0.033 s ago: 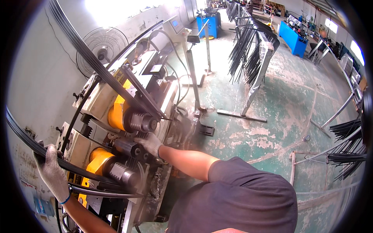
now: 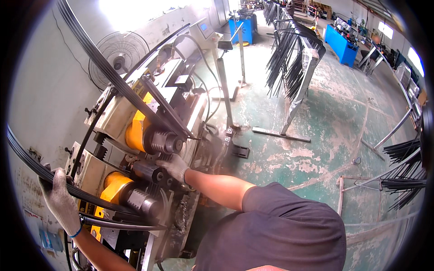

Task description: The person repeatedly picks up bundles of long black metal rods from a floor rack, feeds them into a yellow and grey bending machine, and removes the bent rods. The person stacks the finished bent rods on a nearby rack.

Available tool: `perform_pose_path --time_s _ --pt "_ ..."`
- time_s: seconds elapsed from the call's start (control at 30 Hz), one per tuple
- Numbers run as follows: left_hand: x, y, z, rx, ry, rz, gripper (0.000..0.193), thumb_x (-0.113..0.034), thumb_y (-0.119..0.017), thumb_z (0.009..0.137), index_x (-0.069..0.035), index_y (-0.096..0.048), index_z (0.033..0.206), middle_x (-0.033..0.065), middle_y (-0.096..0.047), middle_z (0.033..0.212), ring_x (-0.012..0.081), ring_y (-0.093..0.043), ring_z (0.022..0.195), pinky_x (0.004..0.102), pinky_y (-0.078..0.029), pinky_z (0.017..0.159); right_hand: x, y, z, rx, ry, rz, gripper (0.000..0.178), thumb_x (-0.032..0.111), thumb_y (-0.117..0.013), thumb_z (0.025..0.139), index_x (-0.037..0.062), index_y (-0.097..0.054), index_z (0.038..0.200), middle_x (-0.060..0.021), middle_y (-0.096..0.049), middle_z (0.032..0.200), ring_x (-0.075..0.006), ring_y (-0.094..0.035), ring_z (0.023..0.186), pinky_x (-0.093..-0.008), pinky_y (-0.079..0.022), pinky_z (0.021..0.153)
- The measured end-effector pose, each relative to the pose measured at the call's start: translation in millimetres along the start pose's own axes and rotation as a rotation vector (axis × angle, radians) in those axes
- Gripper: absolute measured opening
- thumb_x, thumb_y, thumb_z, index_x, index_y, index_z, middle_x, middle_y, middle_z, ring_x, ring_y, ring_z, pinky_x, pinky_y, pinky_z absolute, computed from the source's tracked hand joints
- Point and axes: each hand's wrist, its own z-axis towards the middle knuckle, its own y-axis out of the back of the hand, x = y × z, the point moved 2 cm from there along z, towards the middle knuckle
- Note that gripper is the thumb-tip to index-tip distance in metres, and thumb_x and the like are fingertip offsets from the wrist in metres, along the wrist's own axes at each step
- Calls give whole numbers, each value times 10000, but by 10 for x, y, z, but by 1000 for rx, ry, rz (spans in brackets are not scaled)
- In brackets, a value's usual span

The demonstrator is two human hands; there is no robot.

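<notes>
At the left, my left hand (image 2: pixel 61 201), in a pale knitted glove, is closed round a bundle of long, thin black rods (image 2: pixel 25 156). The bundle curves down across the front of a machine (image 2: pixel 92 169) toward its lower ribbed roller (image 2: pixel 143 202). My right hand (image 2: pixel 174 167), gloved too, reaches in between this roller and the upper ribbed roller (image 2: pixel 167 142), beside a dark cylindrical part (image 2: pixel 148 170). Its fingertips are hidden among the machine parts, so their grip cannot be made out. A second black bundle (image 2: pixel 97 58) slopes from the top left to the upper roller.
A coil spring (image 2: pixel 117 222) runs below the left bundle. Behind the machine are a wall fan (image 2: pixel 118 61) and a control box with a screen (image 2: pixel 204 30). Racks of black rods (image 2: pixel 289 67) stand on the worn green floor, with blue benches (image 2: pixel 340 44) farther off.
</notes>
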Motion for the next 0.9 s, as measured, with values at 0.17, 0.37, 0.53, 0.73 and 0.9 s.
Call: perform_pose_path --time_s 0.17,0.37,0.53,0.73,0.9 --pt "-37 -36 -30 -44 -5 18 353 -107 -643 997 15 -575 1320 33 -595 958 112 -581 790 259 -490 729 17 9 6 2 -17 36 544 225 -761 877 -30 -604 1331 -143 -708 1162 -235 -656 1044 -380 -519 946" --pt "211 238 50 -80 122 -63 283 -54 -630 988 19 -597 1259 42 -627 927 119 -616 764 279 -527 725 57 -23 -24 -12 -46 21 485 240 -761 890 -28 -647 1279 -117 -729 1074 -199 -669 940 -367 -540 853" --pt "152 290 20 146 140 -101 314 -20 -623 965 37 -560 1267 95 -670 965 167 -664 823 298 -548 807 -502 151 125 -14 -90 -75 357 235 -744 908 -44 -724 1130 -111 -747 953 -169 -667 828 -358 -543 776" --pt "7 425 -94 267 96 31 311 -135 -661 981 51 -638 1229 101 -707 1039 174 -682 939 330 -532 938 -360 86 24 -53 -168 -64 259 219 -730 882 1 -753 1020 -100 -757 900 -192 -707 814 -366 -559 747" --pt "155 617 5 297 171 177 346 -229 -705 980 42 -748 1190 132 -749 1106 194 -698 1051 315 -511 1015 -725 128 232 20 129 -177 196 203 -705 882 21 -763 924 -94 -756 833 -203 -712 767 -365 -558 720"
